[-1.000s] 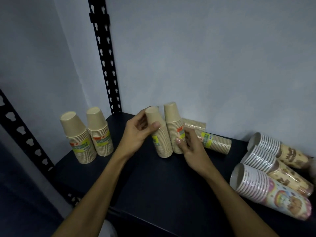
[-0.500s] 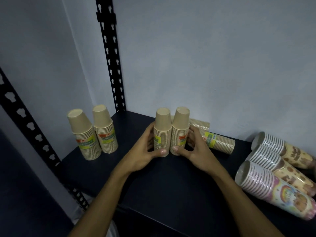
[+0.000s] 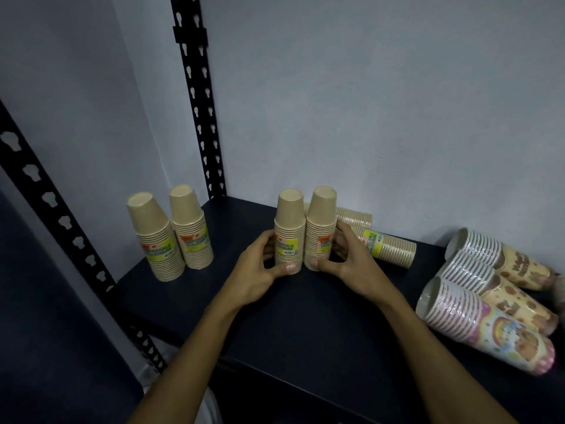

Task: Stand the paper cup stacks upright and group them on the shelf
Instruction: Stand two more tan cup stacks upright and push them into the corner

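Head view: the left hand (image 3: 260, 270) grips one upright kraft cup stack (image 3: 289, 231) and the right hand (image 3: 351, 264) grips its neighbour (image 3: 321, 228) — mid-shelf (image 3: 305, 316), touching. Light, film-wrapped, probably slippery; holding low near the rims looks safest. The fallen kraft stacks (image 3: 391, 249) behind are partly hidden, and the printed stacks (image 3: 489, 325) are cut off at right.

Stockroom or shop storage: slotted black metal shelving (image 3: 198, 117), shrink-wrapped paper cup stacks (image 3: 489, 301), bare wall (image 3: 397, 102)

Matt paper cup stacks (image 3: 290, 234), film-wrapped.
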